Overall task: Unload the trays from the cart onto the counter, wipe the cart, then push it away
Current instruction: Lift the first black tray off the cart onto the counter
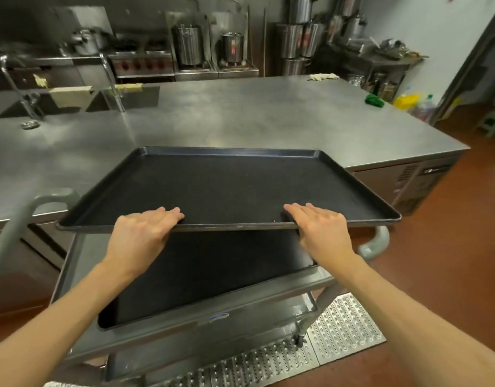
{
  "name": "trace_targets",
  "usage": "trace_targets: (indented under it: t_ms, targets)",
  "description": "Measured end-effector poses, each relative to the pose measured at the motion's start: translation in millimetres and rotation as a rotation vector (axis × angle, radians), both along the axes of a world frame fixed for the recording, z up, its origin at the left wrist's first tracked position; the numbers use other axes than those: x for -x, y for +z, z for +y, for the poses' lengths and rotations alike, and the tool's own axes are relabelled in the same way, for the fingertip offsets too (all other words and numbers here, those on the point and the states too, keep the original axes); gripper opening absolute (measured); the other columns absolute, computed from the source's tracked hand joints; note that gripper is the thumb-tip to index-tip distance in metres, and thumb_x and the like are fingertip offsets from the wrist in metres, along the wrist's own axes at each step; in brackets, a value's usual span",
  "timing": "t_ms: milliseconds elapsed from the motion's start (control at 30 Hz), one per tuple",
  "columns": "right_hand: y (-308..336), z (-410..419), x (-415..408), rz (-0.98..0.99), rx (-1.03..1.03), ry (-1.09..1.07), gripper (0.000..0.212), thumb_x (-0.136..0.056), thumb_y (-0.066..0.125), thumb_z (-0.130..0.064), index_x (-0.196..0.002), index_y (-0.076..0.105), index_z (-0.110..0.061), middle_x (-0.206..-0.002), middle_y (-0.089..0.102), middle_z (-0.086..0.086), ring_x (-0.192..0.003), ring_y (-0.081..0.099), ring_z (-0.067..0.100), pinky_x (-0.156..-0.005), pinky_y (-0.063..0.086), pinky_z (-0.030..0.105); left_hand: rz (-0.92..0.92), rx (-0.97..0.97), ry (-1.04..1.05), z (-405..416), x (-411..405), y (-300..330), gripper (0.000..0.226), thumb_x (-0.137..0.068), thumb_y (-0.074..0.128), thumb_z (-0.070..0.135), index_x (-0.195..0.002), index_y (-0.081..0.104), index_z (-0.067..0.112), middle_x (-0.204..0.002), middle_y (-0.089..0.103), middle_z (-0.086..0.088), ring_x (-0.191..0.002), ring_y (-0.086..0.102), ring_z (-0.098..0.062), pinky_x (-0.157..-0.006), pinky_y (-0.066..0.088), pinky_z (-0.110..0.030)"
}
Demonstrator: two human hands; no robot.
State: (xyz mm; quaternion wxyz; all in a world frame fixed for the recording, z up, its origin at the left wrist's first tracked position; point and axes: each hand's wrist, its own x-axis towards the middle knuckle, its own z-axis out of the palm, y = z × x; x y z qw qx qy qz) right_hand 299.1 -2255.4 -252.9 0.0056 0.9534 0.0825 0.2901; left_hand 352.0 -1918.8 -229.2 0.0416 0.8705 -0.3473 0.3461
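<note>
Black tray [226, 185] held above cart [184, 325]; near rim gripped by left hand [141, 233] and right hand [321, 227], fingers flat on top, thumbs hidden beneath.

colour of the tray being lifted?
Black, inside and rim; the lifted tray shows best in the head view.

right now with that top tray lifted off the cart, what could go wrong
1. Both the left hand and right hand hold the raised tray only along its near edge, so the far end may dip and slip from the fingers.
2. A second tray lies on the cart just below; a dropped edge could strike it.
3. The counter edge sits close ahead, so the tray's far rim might knock it if kept low.
</note>
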Motion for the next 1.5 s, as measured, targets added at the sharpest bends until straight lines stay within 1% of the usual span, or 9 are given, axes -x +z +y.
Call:
trace_targets:
  t_ms: [100,300,500,600,833,1067,1133,1367,1500]
  targets:
    - [23,-30,6,-0.054,0.025,-0.021,0.055,-0.053,0.086,0.006,-0.105,0.077,-0.009,-0.098,0.079,0.010,-0.087,0.076,0.034,-0.067,0.061,0.041,-0.041,0.030,-0.026,-28,-5,15,0.033,-0.065,0.082,-0.009,-0.096,0.076,0.002,-0.089,0.077,-0.014,-0.079,0.075,-0.033,-0.055,0.060,-0.041]
    - [48,-110,21,-0.120,0.043,-0.061,0.054,-0.055,0.078,0.011,-0.106,0.075,-0.008,-0.092,0.079,0.009,-0.080,0.076,0.033,-0.060,0.060,0.037,-0.116,0.037,-0.126,-109,-7,40,0.024,-0.075,0.064,-0.003,-0.096,0.076,0.001,-0.089,0.077,-0.016,-0.079,0.075,-0.034,-0.055,0.061,-0.043]
    - [54,-213,42,-0.140,0.052,-0.097,0.048,-0.057,0.080,0.008,-0.102,0.074,-0.007,-0.087,0.078,0.009,-0.075,0.075,0.033,-0.053,0.060,0.037,-0.144,0.044,-0.161,-219,1,47,0.022,-0.074,0.065,-0.005,-0.092,0.076,0.002,-0.084,0.077,-0.014,-0.077,0.075,-0.034,-0.051,0.059,-0.042]
    - [60,-277,50,-0.159,0.047,-0.104,0.047,-0.059,0.073,0.014,-0.101,0.075,-0.007,-0.085,0.077,0.008,-0.074,0.075,0.032,-0.052,0.059,0.036,-0.146,0.062,-0.140,-284,5,48,0.022,-0.077,0.060,-0.004,-0.090,0.076,0.005,-0.079,0.077,-0.011,-0.075,0.075,-0.031,-0.049,0.058,-0.040]
    - [61,-396,49,-0.139,0.053,-0.131,0.045,-0.057,0.072,0.018,-0.096,0.075,-0.007,-0.078,0.075,0.009,-0.069,0.074,0.033,-0.049,0.057,0.035,-0.106,0.061,-0.119,-404,-7,38,0.022,-0.078,0.062,-0.001,-0.092,0.075,0.009,-0.077,0.075,-0.009,-0.069,0.074,-0.029,-0.047,0.055,-0.039]
    - [46,-507,-8,-0.143,0.047,-0.094,0.039,-0.057,0.077,0.014,-0.089,0.075,-0.009,-0.068,0.073,0.005,-0.060,0.072,0.027,-0.044,0.048,0.025,-0.092,0.066,-0.127,-513,-65,17,0.023,-0.077,0.059,0.001,-0.092,0.074,0.010,-0.076,0.075,-0.008,-0.066,0.073,-0.027,-0.045,0.054,-0.039]
    - [43,-541,-34,-0.123,0.043,-0.090,0.038,-0.057,0.077,0.014,-0.088,0.075,-0.009,-0.067,0.072,0.005,-0.059,0.071,0.028,-0.044,0.049,0.027,-0.084,0.063,-0.137,-546,-90,11,0.022,-0.079,0.056,0.007,-0.093,0.073,0.010,-0.078,0.076,-0.008,-0.067,0.073,-0.027,-0.046,0.054,-0.038]
    - [30,-669,-128,-0.010,0.056,-0.092,0.037,-0.058,0.075,0.013,-0.086,0.074,-0.012,-0.068,0.073,0.004,-0.059,0.070,0.028,-0.043,0.048,0.028,0.020,0.047,-0.077,-670,-167,-3,0.026,-0.067,0.067,0.000,-0.089,0.075,0.011,-0.080,0.077,-0.006,-0.068,0.074,-0.025,-0.046,0.055,-0.036]
    - [16,-734,-179,0.024,0.032,-0.053,0.041,-0.058,0.075,0.014,-0.091,0.076,-0.012,-0.071,0.076,0.004,-0.061,0.073,0.027,-0.045,0.050,0.029,0.065,0.016,-0.023,-732,-203,-7,0.017,-0.072,0.068,0.003,-0.086,0.074,0.010,-0.078,0.076,-0.006,-0.065,0.073,-0.026,-0.044,0.054,-0.035]
